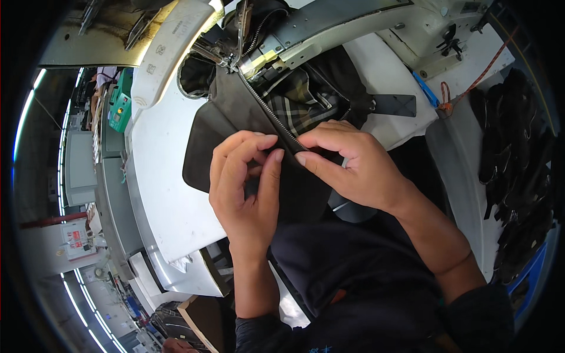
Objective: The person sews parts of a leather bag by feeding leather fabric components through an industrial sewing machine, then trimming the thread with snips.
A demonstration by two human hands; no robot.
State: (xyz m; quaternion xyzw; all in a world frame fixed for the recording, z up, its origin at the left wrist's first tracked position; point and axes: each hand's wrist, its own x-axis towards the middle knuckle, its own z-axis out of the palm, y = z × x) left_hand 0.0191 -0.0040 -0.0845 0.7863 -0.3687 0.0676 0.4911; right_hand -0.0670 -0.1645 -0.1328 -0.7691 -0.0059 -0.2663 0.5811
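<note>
A dark brown-black bag-like piece (229, 115) with a metal zipper (268, 109) lies under the presser foot of a sewing machine (232, 59). Its plaid lining (303, 100) shows to the right of the zipper. My right hand (359, 162) pinches the zipper's edge between thumb and forefinger, nearer to me than the foot. Close by on the left, my left hand (244, 176) has its fingers curved, with a small gap between the thumb and forefinger tips. Those tips are at the dark material beside the zipper. A dark tab (394, 105) sticks out at the piece's right end.
The machine's arm (329, 29) spans the top over a white table (168, 194). Blue-handled snippers (425, 88) and an orange cord (471, 91) are at the right. Beyond hang dark pieces (512, 159). A green box (120, 103) stands at the far left.
</note>
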